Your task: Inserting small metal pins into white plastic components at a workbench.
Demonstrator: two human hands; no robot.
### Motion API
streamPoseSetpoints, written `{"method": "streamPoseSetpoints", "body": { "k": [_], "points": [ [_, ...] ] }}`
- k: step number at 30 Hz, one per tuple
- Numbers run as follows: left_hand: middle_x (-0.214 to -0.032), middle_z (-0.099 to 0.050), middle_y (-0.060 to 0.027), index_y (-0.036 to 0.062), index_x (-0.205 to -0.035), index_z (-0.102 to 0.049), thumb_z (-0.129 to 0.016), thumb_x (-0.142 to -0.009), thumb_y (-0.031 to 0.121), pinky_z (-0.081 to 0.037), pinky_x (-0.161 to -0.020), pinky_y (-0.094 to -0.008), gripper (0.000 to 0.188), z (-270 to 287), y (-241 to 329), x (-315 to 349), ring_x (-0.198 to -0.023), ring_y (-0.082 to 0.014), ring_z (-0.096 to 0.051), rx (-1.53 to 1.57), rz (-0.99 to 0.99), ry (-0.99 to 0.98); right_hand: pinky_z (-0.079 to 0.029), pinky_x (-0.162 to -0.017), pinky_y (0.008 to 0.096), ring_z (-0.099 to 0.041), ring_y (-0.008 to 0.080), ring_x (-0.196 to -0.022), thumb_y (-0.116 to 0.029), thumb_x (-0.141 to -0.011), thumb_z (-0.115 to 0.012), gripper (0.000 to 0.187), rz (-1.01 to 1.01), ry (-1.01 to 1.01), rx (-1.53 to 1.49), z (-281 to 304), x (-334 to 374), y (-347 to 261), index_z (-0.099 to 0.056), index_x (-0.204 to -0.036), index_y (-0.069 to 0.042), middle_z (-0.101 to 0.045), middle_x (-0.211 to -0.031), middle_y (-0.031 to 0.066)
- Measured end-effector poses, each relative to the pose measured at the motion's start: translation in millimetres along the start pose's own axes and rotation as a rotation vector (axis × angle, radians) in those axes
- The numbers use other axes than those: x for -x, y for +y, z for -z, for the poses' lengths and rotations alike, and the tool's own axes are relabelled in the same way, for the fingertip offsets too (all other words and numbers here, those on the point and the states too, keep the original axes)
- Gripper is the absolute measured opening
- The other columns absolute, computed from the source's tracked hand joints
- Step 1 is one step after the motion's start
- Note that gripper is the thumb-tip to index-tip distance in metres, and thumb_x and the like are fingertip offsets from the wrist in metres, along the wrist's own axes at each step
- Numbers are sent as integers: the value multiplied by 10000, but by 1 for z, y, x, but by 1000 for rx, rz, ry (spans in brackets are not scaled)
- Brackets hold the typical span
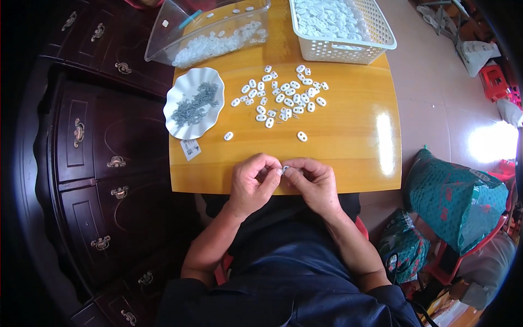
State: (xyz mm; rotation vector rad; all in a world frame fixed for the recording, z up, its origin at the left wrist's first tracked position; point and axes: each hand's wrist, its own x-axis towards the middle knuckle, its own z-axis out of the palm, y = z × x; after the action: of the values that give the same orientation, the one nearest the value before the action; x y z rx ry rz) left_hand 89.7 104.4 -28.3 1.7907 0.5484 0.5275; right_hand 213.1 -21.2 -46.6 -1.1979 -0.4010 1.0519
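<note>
Glossy yellow wooden table (pixel 348 147), dark drawer cabinet (pixel 92 163) on its left. At the near edge, left hand (pixel 251 182) and right hand (pixel 311 182) meet fingertip to fingertip, both pinching one small white plastic piece (pixel 283 170), mostly hidden. Loose white oval pieces (pixel 283 95) lie mid-table.

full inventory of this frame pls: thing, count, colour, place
table: one, yellow wood, centre
loose pieces: a few dozen, white, mid-table
scalloped dish: one, white, table's left edge
metal parts: a heap, grey, in the dish
clear tub: one, holds white pieces, top left
basket: one, white, full of white pieces, top right
paper tag: one, white, below the dish
dark cabinet: one, brass handles, left
green bags: two, floor right
left hand: pinches a small piece
right hand: pinches the same piece
</note>
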Motion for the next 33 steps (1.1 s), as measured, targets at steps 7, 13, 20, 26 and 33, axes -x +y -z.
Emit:
{"method": "streamPoseSetpoints", "body": {
  "k": [7,13,20,26,33],
  "points": [
    [-818,-612,50,-13,-1018,-665,-672,-973,13,-404,-609,-167,53,9,-1,3,-684,6,-511,146,93,-58,-486,-625,205,-598,40,-701,-37,-1003,-678,122,-8,12,-38,0,2,-2,-723,-1084,42,-703,-818,11],
    [-842,-661,21,-15,-1052,-693,-686,-950,-18,-479,-646,-184,102,27,0,-3,-701,-14,-582,92,138,11,-481,-625,201,-595,33,-707,-52,-1006,-682,130,-11,21,-21,2,0,-2,-720,-1089,40,-704,-823,3],
    [-895,-681,-65,-3,-1103,-704,-743,-871,-17,-462,-548,-238,236,61,-20,-16,-578,-90,-558,-527,-54,305,-463,-618,192,-568,21,-687,-59,-1011,-676,131,3,27,-92,2,-1,0,-717,-1097,30,-679,-795,-21],
    [-934,-683,-84,36,-1129,-714,-780,-854,66,-533,-637,-357,284,68,-27,-26,-699,-233,-656,-788,-77,278,-462,-616,195,-562,18,-681,-69,-1010,-684,128,-6,41,-78,1,0,-1,-720,-1093,21,-673,-784,-31],
    [-941,-694,-102,31,-1047,-693,-709,-917,75,-549,-688,-392,138,71,-38,-32,-801,-296,-692,-916,-210,240,-470,-624,199,-568,23,-682,-84,-1010,-689,134,-1,26,-94,3,-1,-3,-722,-1096,13,-674,-787,-31]
  ]
}}
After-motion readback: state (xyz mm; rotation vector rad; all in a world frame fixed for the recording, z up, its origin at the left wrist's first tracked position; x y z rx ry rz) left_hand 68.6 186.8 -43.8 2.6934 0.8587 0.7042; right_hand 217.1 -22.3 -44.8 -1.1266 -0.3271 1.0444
